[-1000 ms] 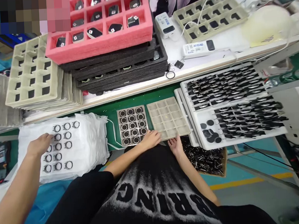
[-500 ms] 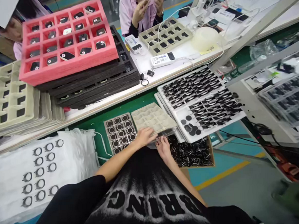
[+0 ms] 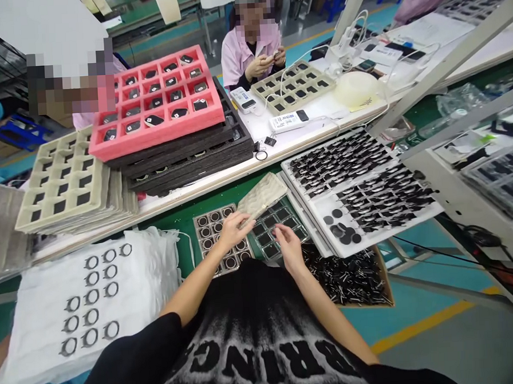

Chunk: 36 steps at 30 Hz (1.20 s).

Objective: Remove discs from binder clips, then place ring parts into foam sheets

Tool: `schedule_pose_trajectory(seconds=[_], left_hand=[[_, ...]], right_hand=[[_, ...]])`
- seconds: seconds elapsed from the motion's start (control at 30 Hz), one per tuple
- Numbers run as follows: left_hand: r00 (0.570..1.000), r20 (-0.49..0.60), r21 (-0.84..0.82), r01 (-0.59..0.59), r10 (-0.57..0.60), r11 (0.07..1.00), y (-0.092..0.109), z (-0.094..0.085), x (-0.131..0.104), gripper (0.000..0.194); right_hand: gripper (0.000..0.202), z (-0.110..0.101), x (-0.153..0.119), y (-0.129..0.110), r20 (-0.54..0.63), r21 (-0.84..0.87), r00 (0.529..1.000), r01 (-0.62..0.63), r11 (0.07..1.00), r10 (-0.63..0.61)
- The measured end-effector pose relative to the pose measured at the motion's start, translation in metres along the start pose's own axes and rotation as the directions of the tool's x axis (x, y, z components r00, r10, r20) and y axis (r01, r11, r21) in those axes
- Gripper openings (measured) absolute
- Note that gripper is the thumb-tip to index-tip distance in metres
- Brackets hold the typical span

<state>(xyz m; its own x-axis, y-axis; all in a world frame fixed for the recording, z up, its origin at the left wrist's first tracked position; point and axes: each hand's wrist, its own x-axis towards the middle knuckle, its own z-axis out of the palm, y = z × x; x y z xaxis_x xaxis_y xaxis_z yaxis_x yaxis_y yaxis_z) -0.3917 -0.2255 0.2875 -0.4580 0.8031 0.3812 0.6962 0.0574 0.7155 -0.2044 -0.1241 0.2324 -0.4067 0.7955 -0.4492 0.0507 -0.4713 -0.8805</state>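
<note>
My left hand (image 3: 235,233) grips the near edge of a beige moulded tray (image 3: 262,195), which is tilted up with its far side raised. Below it lies a clear plastic tray (image 3: 302,233) with dark square pieces in its pockets. Over this tray's right part is my right hand (image 3: 290,248), its fingers loosely bent and somewhat apart; I see nothing held in them. Left of both trays, another clear tray (image 3: 208,253) carries black rings in rows, partly covered by my left forearm.
A white board (image 3: 372,232) with black strips and discs stands right, above a carton of black parts (image 3: 351,281). White wrapped bundles with rings (image 3: 35,318) lie left. Behind are a red foam tray (image 3: 156,134), stacked beige trays (image 3: 70,210) and a seated person (image 3: 249,52).
The beige tray has been lifted and tilted by my left hand, uncovering the dark squares. My right hand has come off the tray edge. The view has shifted.
</note>
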Motion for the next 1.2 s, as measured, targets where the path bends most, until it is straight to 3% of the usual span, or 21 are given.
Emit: schedule_pose_trajectory(seconds=[0.07, 0.1, 0.23, 0.37, 0.53, 0.7, 0.97, 1.2], left_hand=[[1.0, 0.023, -0.015, 0.019, -0.019, 1.0, -0.002, 0.008, -0.005, 0.035], [0.999, 0.034, -0.025, 0.029, -0.028, 0.999, -0.003, 0.011, -0.007, 0.037], [0.997, 0.056, -0.048, 0.058, -0.055, 0.997, -0.009, 0.017, -0.009, 0.041], [0.993, 0.084, -0.093, 0.088, -0.08, 0.992, -0.012, 0.019, -0.008, 0.04], [0.979, 0.123, -0.189, 0.184, -0.162, 0.965, -0.015, 0.029, -0.005, 0.043], [0.965, 0.162, -0.243, 0.244, -0.208, 0.939, -0.013, 0.033, -0.001, 0.048], [0.97, 0.179, -0.206, 0.199, -0.163, 0.958, -0.011, 0.031, 0.003, 0.047], [0.967, 0.206, -0.198, 0.19, -0.149, 0.962, -0.014, 0.03, 0.004, 0.044]], right_hand=[[0.045, 0.029, -0.002, -0.023, 0.138, 0.047, 0.986, 0.085, 0.995, -0.09], [0.044, 0.041, -0.002, -0.031, 0.142, 0.064, 0.983, 0.111, 0.992, -0.119], [0.039, 0.064, 0.003, -0.044, -0.002, 0.033, 0.973, 0.232, 0.972, -0.232], [0.039, 0.059, 0.002, -0.039, 0.003, -0.006, 0.975, 0.223, 0.975, -0.223], [0.043, 0.052, -0.004, -0.03, 0.111, -0.045, 0.993, 0.053, 0.998, -0.048], [0.044, 0.048, -0.005, -0.023, 0.048, 0.04, 0.998, 0.038, 0.998, -0.04], [0.049, 0.046, 0.009, -0.025, -0.157, 0.218, 0.987, 0.067, 0.974, -0.033], [0.051, 0.036, 0.022, -0.027, -0.157, 0.287, 0.987, 0.068, 0.956, -0.023]])
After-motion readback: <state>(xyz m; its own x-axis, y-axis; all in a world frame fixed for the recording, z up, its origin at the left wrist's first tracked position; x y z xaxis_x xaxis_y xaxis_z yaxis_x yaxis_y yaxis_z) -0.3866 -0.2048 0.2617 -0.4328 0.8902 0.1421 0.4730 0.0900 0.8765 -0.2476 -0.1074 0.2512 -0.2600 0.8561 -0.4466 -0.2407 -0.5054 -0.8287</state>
